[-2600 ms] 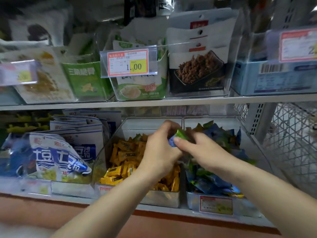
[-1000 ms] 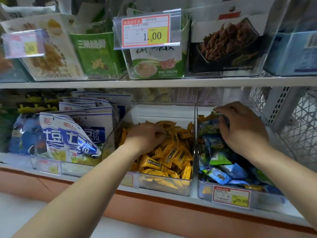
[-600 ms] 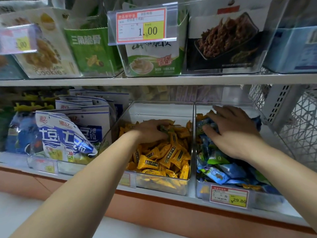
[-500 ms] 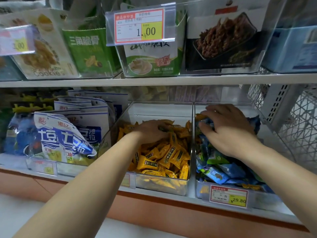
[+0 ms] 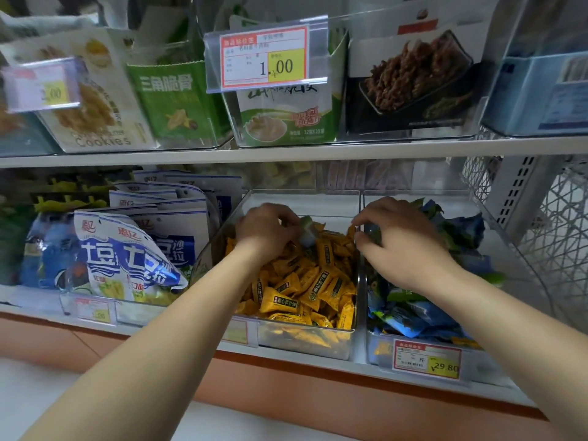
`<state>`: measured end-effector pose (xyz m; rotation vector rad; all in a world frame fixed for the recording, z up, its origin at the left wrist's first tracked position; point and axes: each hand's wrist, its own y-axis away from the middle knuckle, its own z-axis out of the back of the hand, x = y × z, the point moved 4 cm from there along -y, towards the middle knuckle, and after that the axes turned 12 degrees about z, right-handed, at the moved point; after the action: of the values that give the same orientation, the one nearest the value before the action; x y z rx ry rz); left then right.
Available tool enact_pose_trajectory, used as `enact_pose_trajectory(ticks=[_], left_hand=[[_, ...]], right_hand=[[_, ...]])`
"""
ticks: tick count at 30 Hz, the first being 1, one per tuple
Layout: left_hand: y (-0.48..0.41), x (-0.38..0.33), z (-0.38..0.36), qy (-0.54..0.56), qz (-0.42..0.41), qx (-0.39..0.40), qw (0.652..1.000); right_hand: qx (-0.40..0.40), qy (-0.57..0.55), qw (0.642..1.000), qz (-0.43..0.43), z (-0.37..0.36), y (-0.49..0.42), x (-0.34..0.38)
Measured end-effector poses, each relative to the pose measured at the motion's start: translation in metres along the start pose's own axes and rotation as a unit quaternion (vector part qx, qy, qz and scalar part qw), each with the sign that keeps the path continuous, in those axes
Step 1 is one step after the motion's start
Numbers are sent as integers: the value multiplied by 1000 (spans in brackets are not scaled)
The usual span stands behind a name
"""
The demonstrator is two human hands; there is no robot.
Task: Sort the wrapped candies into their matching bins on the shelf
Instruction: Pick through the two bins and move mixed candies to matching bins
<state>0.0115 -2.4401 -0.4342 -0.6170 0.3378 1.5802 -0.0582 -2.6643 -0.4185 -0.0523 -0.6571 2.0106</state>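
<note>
The left hand [image 5: 267,232] hangs over the yellow candies [image 5: 305,288], its fingers curled in and pinching a green-wrapped candy [image 5: 306,230] at their tips, just clear of the pile. That wrapper does not match the heap under it, so it reads as a stray picked out, probably bound for the bin beside the right hand.

The right hand [image 5: 404,246] sits just across the clear divider, palm down, fingers bent toward the blue and green candies [image 5: 413,316]. A dark wrapper shows under the fingertips, but I cannot tell whether they grip it or only touch it. It may be hunting for yellow strays.

Under the left hand is the yellow bin [image 5: 305,202]; under the right, the blue-green bin [image 5: 458,200], with a price label [image 5: 426,361] on its near wall. Some yellow wrappers lie low at its front, so sorting looks unfinished. Beyond the left hand stand blue-and-white snack bags [image 5: 133,259]; above both hands runs the upper shelf [image 5: 286,151].
</note>
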Motion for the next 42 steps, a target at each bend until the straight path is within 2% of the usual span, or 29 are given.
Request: enact_pose_trajectory(ticks=[3, 5, 8, 10, 12, 13, 14, 16, 17, 19, 21, 23, 25, 28, 30, 32, 33, 36, 39, 42], left_hand=[[20, -5, 34, 88, -10, -64, 994], [44, -10, 49, 144, -23, -78, 986], [90, -24, 47, 270, -34, -15, 962], [119, -40, 34, 364, -38, 42, 930], [133, -55, 17, 435, -24, 97, 895], [136, -63, 11, 429, -26, 114, 896], [136, -68, 7, 385, -46, 111, 915], [131, -73, 4, 233, -114, 49, 965], [129, -72, 3, 163, -134, 10, 977], [120, -62, 1, 87, -124, -34, 988], [107, -44, -7, 41, -88, -16, 995], [97, -28, -21, -41, -88, 45, 994], [88, -21, -33, -118, -120, 87, 982], [72, -25, -50, -192, -161, 138, 958], [64, -26, -61, -246, -168, 174, 938], [55, -22, -60, -256, -173, 180, 934], [50, -18, -54, -253, -175, 168, 937], [28, 0, -34, -265, -185, 136, 936], [11, 11, -20, -265, -167, 130, 941], [-4, 17, -7, -315, -131, 86, 936]], right_hand=[[-17, -36, 999, 11, 0, 3, 12], [-46, -134, 990, -8, 3, 7, 22], [-40, -345, 935, -74, 4, 17, 43], [-27, -433, 897, -90, 4, 29, 54], [-56, -416, 904, -83, 14, 46, 52], [-74, -383, 917, -78, 21, 54, 46], [-84, -343, 933, -70, 31, 62, 36], [-107, -246, 962, -50, 51, 74, 11], [-123, -188, 973, -45, 60, 79, -3], [-124, -89, 987, -51, 71, 83, -30], [-31, 40, 997, -64, 65, 85, -50], [83, 209, 972, -75, 51, 85, -59], [92, 279, 951, -97, 48, 80, -54], [-8, 244, 968, -63, 49, 59, -25], [-34, 121, 992, -18, 39, 42, 3], [4, 2, 1000, 16, 19, 29, 26], [30, -19, 999, 29, 8, 25, 33], [88, -10, 996, 14, -16, 19, 24], [100, 38, 994, 26, -22, 23, 8], [109, 16, 994, 26, -23, 24, 3]])
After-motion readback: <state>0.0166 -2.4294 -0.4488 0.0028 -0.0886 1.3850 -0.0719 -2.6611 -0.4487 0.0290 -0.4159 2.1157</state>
